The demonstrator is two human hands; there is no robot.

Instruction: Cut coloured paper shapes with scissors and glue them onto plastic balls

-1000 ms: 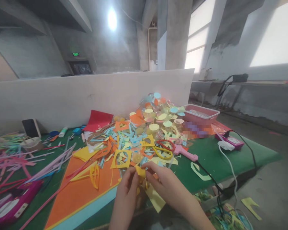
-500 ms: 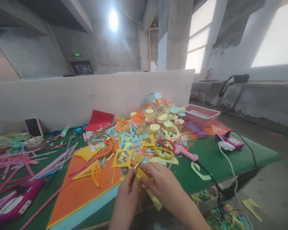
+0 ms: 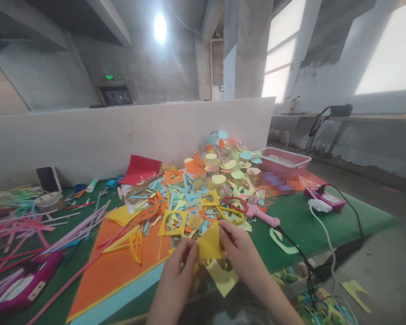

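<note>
Between my two hands is a small piece of yellow paper (image 3: pixel 210 241), held up at the table's front edge. My left hand (image 3: pixel 181 264) pinches its left side, fingers closed. The fingers of my right hand (image 3: pixel 238 248) are closed on its right edge. Just below hangs or lies a paler yellow paper (image 3: pixel 222 279) with a cut edge; what supports it is hidden. Beyond my hands lie a yellow paper square with a round hole (image 3: pixel 173 223), yellow-handled scissors (image 3: pixel 232 216) and a pink glue gun (image 3: pixel 262 215).
Orange sheets (image 3: pixel 118 266) and paper scraps cover the left and middle of the green table (image 3: pixel 352 212). Behind stand a heap of clear cups with paper discs (image 3: pixel 219 164) and a pink basket (image 3: pixel 286 160). Cables (image 3: pixel 328 246) run over the right edge. Paper strips (image 3: pixel 27 230) lie left.
My hands have moved apart. The yellow paper between them has been raised and spread, and more of it shows. The paler paper below is more exposed.
</note>
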